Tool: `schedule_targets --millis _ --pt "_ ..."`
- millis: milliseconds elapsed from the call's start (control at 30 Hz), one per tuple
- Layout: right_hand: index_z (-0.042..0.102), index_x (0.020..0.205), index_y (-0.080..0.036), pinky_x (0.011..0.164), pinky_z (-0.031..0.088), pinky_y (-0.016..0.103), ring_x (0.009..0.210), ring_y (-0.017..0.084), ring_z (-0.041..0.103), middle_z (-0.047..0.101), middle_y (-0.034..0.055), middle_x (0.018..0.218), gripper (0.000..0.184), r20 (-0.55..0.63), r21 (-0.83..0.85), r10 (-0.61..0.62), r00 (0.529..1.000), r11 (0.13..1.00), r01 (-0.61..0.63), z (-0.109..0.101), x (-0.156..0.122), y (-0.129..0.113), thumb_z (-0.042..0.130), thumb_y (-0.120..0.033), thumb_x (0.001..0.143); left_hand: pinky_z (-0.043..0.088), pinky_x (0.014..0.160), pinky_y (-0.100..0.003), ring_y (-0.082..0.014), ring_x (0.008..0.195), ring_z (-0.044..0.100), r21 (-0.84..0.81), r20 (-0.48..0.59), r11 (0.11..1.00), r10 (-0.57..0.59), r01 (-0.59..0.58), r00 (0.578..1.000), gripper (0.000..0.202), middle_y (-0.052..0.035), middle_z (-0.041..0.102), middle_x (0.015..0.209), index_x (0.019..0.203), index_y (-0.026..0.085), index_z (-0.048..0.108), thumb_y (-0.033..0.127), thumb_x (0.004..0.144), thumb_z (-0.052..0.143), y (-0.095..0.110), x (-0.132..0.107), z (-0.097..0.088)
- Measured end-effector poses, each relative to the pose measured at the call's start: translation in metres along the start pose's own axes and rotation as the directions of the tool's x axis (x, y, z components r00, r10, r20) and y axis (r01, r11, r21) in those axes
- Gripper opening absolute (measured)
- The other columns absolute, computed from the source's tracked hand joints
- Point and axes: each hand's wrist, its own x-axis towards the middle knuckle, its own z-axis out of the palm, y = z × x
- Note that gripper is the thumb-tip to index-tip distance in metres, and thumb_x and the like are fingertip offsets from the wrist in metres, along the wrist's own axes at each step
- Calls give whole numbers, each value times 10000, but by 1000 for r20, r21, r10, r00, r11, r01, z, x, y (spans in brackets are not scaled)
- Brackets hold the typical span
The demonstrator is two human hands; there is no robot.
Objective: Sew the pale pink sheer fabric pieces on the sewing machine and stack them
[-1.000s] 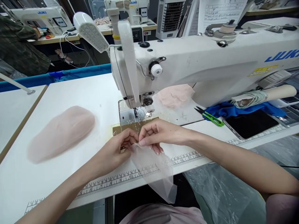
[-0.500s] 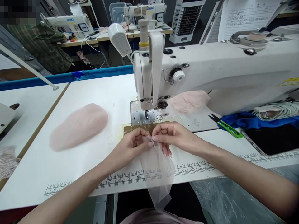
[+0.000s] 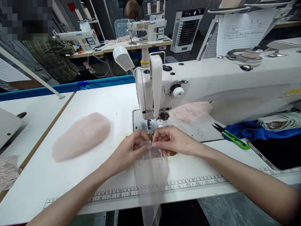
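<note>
Our left hand (image 3: 130, 149) and right hand (image 3: 172, 139) pinch the sheer fabric strip (image 3: 151, 171) together. It lies just near of the sewing machine (image 3: 211, 84).

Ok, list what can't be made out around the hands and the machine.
Head view only:
- The sheer fabric: lower end cut off by the bottom edge.
- The left hand and right hand: curled fingers hide how they pinch the fabric's top edge.
- The needle of the sewing machine: too small, partly behind the white guard.
- The posted sheet: writing too small to read.
</note>
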Motion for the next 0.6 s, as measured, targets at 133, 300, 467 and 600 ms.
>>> schedule_targets --millis 133,300,467,600 --pt "617 784 -164 448 440 182 485 83 545 576 -39 559 240 -54 8 -60 997 998 60 4 -5 3 721 -380 774 342 569 -241 -114 644 436 189 86 981 18 -34 996 160 27 506 755 872 209 550 102 757 518 -3 0 -15" --pt "621 777 -166 455 443 199 487 89 536 577 -33 569 255 -43 48 -71 997 996 73 3 -9 1 721 -400 772 344 570 -248 -116 643 447 236 172 971 -7 -35 985 177 1 523 742 642 185 563 124 781 474 -4 -6 -30" --pt "625 770 -175 458 412 211 487 96 518 576 -22 583 248 -70 8 -75 995 997 75 12 -10 3 700 -410 789 401 545 -238 -90 582 478 -110 35 979 -169 172 985 190 -13 585 825 914 184 604 272 888 437 6 -11 -24" --pt "623 752 -196 445 358 223 447 104 474 515 -37 489 238 -69 -50 -30 997 998 26 18 -7 12 670 -421 811 433 527 -200 -160 836 593 -125 61 989 -66 74 996 310 -56 623 998 989 185 586 192 701 700 18 -11 -12"
